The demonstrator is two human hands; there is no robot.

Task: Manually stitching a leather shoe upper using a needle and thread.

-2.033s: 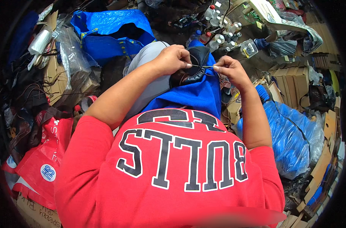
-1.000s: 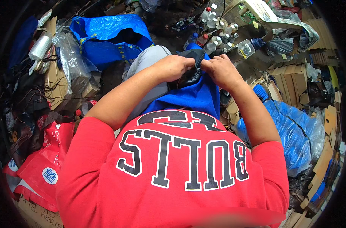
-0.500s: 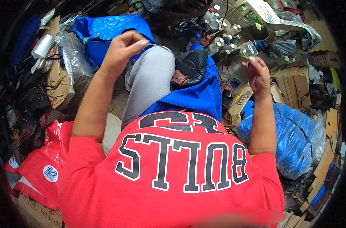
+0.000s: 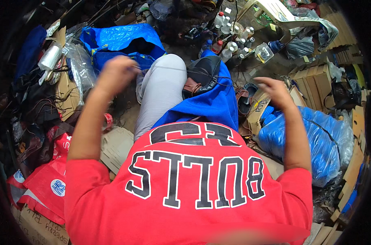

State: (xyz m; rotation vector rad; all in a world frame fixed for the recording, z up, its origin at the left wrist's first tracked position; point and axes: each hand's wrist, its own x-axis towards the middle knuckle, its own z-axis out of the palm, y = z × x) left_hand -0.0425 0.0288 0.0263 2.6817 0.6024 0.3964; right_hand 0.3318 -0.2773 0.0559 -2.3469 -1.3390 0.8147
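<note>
A dark leather shoe (image 4: 203,73) with a brown lace lies in my lap, on a blue cloth (image 4: 212,102) and beside my grey-trousered knee. Out to the left is my left hand (image 4: 118,73), blurred but closed, gripping a thin thread (image 4: 163,67) that stretches over the knee to the shoe. My right hand (image 4: 277,92) is raised on the other side, its fingertips pinched and pointing inward. A thin dark line runs from the shoe toward it, faint near the fingers. A clear square plastic container (image 4: 263,52) stands beyond the right hand, apart from it.
Several bottles (image 4: 234,45) stand ahead, near a pale plastic chair (image 4: 279,12). An opened blue bag (image 4: 124,41) lies front left. Plastic-wrapped blue goods (image 4: 299,143) and cardboard (image 4: 314,85) crowd the right; a red bag (image 4: 44,183) lies left.
My right hand has moved down and slightly outward, away from the clear container. My left hand has dropped and swung outward to the left. The shoe stays in my lap.
</note>
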